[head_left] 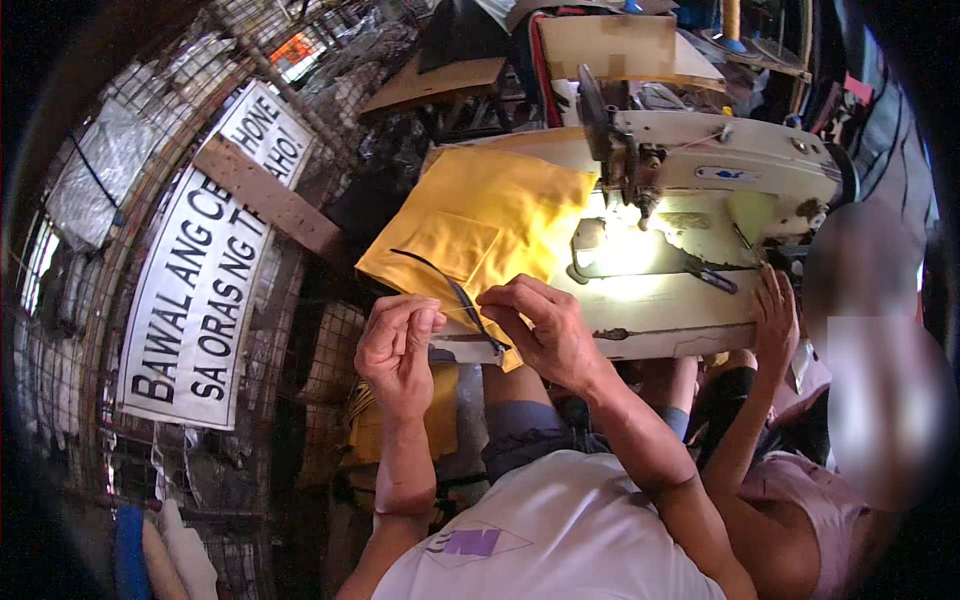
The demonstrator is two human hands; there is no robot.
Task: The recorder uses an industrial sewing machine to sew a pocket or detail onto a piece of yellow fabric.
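Observation:
My left hand (398, 350) is closed in a pinch on one end of a thin pale thread (458, 307). The other end runs to my right hand (545, 328), whose thumb and fingers are also pinched on it, so the strand stretches between the two. Just behind my hands lies a yellow fabric piece (530, 205) with a stitched pocket-like panel, spread over the sewing table. A narrow black strip (455, 285), perhaps a zipper, curves across its near part. To the right stands a sewing machine (720, 150), its lamp lighting the needle area.
Small snips (712, 278) with a dark handle lie on the machine bed. Another person's hand (775, 312) rests at the table's right edge. More yellow fabric (420, 410) sits below on the left. A wire mesh wall with a white sign (180, 330) rises at the left.

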